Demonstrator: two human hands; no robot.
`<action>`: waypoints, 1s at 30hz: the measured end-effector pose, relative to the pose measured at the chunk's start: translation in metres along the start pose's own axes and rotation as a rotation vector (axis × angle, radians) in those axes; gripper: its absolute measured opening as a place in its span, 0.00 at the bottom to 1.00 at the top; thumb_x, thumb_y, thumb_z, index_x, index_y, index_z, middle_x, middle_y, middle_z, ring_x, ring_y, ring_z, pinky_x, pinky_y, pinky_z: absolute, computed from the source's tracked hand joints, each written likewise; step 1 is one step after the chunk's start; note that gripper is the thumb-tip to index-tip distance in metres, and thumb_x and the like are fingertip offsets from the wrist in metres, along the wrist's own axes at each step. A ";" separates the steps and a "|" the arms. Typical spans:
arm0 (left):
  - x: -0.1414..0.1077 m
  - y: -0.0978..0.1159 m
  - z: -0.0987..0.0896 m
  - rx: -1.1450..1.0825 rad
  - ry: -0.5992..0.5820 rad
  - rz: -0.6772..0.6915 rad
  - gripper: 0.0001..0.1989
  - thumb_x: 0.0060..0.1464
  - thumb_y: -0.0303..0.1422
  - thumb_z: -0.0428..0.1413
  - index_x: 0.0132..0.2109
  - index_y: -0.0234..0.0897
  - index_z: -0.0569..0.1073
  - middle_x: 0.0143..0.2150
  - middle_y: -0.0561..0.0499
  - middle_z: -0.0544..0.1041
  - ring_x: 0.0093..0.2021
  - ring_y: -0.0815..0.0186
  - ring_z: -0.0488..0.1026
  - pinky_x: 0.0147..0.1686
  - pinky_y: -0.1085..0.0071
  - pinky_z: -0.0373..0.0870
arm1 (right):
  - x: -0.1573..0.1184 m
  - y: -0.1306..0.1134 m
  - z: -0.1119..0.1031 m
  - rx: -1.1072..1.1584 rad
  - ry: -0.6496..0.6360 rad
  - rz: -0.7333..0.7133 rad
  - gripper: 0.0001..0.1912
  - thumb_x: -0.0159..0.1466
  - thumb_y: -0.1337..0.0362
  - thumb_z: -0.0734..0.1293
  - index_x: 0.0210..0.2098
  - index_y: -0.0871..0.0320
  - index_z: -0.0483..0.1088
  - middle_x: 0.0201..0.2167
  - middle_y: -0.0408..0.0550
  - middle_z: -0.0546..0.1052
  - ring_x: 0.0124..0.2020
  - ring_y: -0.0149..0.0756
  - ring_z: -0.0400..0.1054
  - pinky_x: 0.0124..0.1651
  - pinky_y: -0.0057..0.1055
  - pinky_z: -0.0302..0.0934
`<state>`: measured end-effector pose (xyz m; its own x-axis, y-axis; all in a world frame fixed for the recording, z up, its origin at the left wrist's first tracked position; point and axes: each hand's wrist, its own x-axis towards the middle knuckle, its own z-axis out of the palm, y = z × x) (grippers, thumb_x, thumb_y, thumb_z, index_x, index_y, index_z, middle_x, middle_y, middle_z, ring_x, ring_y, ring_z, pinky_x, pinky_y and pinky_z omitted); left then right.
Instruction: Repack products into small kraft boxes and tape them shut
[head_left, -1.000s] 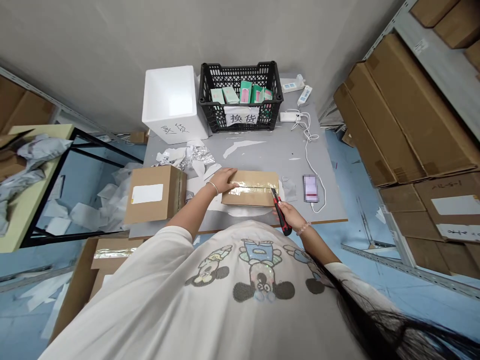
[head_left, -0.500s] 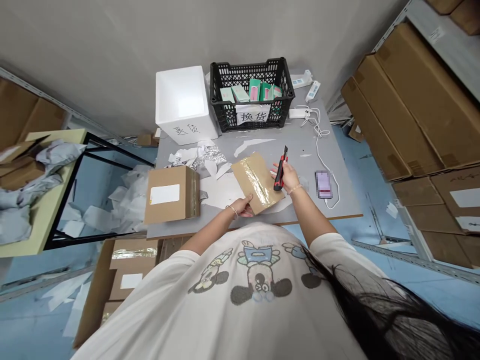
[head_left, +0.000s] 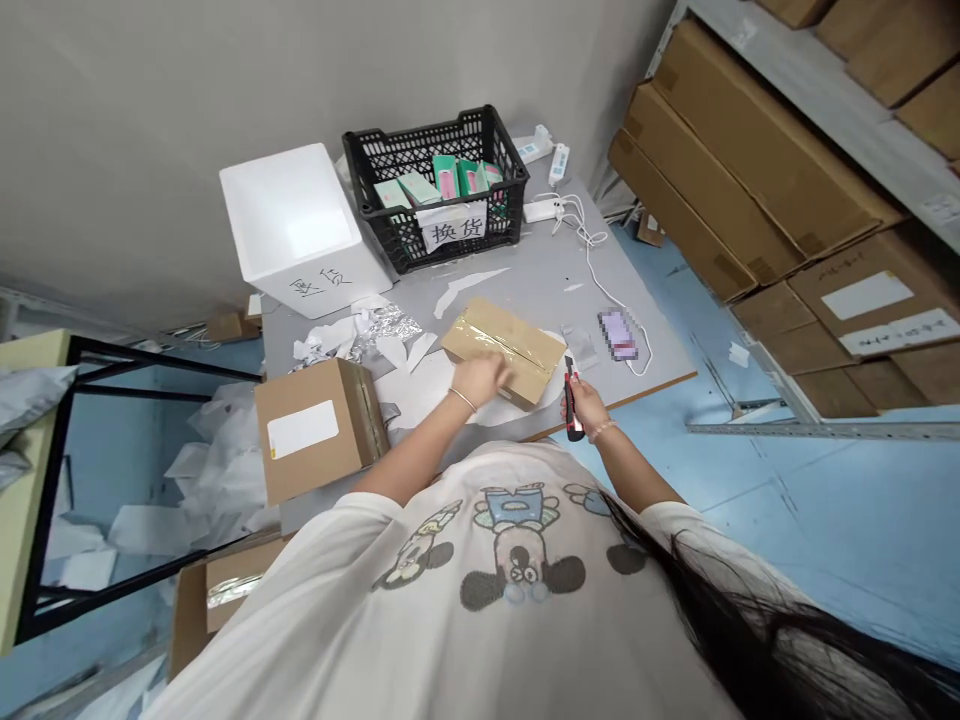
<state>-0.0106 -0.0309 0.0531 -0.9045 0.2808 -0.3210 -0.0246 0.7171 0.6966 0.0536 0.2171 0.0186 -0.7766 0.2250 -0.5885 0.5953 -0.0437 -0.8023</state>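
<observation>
Box (head_left: 504, 350) lies flat again under left hand (head_left: 478, 380).

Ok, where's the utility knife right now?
In the head view, the utility knife is held blade-up in the right hand, just beside the near right corner of the taped cardboard box.

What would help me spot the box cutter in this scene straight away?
On the grey table, find the flat taped cardboard parcel. Just past its near corner, the person's right hand grips a red-and-black utility knife, upright, its slim handle unlike the boxes and papers nearby.
</observation>
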 end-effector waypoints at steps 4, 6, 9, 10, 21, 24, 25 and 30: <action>0.030 -0.023 -0.039 0.407 0.357 -0.049 0.47 0.51 0.56 0.55 0.69 0.33 0.54 0.70 0.32 0.53 0.69 0.39 0.49 0.65 0.45 0.48 | -0.005 0.006 0.015 0.023 0.032 0.023 0.14 0.69 0.51 0.59 0.36 0.55 0.60 0.17 0.37 0.70 0.12 0.29 0.64 0.16 0.24 0.59; 0.040 -0.036 -0.044 0.447 0.229 -0.044 0.58 0.45 0.60 0.58 0.72 0.33 0.45 0.72 0.31 0.46 0.70 0.37 0.45 0.65 0.44 0.47 | -0.005 0.007 0.019 0.042 0.040 0.023 0.12 0.70 0.53 0.58 0.37 0.55 0.61 0.17 0.37 0.69 0.12 0.28 0.64 0.16 0.24 0.59; 0.044 -0.051 -0.040 0.455 0.076 0.002 0.71 0.34 0.63 0.63 0.72 0.29 0.38 0.73 0.28 0.39 0.71 0.36 0.41 0.66 0.48 0.47 | -0.004 0.008 0.019 0.045 0.049 0.013 0.11 0.71 0.54 0.57 0.37 0.55 0.61 0.17 0.36 0.69 0.12 0.28 0.63 0.16 0.24 0.59; 0.043 -0.054 -0.038 0.456 0.055 0.010 0.74 0.31 0.63 0.64 0.72 0.28 0.36 0.73 0.27 0.37 0.71 0.36 0.39 0.66 0.48 0.46 | -0.004 0.008 0.018 0.038 0.053 0.014 0.11 0.71 0.55 0.57 0.38 0.55 0.62 0.17 0.37 0.69 0.12 0.28 0.63 0.16 0.24 0.59; 0.042 -0.061 -0.029 0.488 0.085 0.008 0.78 0.26 0.61 0.67 0.72 0.29 0.34 0.72 0.25 0.31 0.71 0.34 0.37 0.66 0.48 0.45 | -0.006 0.001 0.016 -0.083 0.073 0.004 0.13 0.70 0.52 0.59 0.38 0.55 0.64 0.18 0.38 0.70 0.13 0.29 0.64 0.15 0.24 0.59; 0.041 -0.059 -0.029 0.478 0.084 -0.014 0.78 0.25 0.61 0.67 0.72 0.31 0.34 0.72 0.26 0.29 0.71 0.32 0.37 0.65 0.46 0.46 | -0.008 -0.005 0.017 -0.095 0.064 0.025 0.14 0.69 0.50 0.60 0.38 0.55 0.64 0.17 0.39 0.70 0.12 0.30 0.64 0.15 0.24 0.59; 0.041 -0.059 -0.029 0.475 0.083 -0.020 0.78 0.24 0.61 0.67 0.72 0.31 0.34 0.72 0.26 0.28 0.71 0.32 0.37 0.65 0.46 0.46 | -0.009 -0.008 0.017 -0.093 0.058 0.034 0.14 0.69 0.50 0.61 0.38 0.55 0.64 0.17 0.39 0.70 0.12 0.30 0.64 0.15 0.24 0.59; 0.041 -0.058 -0.028 0.462 0.084 -0.024 0.78 0.25 0.61 0.67 0.72 0.28 0.33 0.72 0.27 0.27 0.71 0.34 0.35 0.66 0.48 0.43 | -0.019 -0.016 0.011 -0.128 -0.008 0.062 0.16 0.67 0.49 0.64 0.37 0.55 0.64 0.15 0.40 0.70 0.12 0.31 0.64 0.14 0.25 0.58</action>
<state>-0.0586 -0.0792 0.0177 -0.9376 0.2220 -0.2675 0.1290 0.9369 0.3250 0.0566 0.2027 0.0416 -0.7386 0.2180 -0.6380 0.6635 0.0672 -0.7452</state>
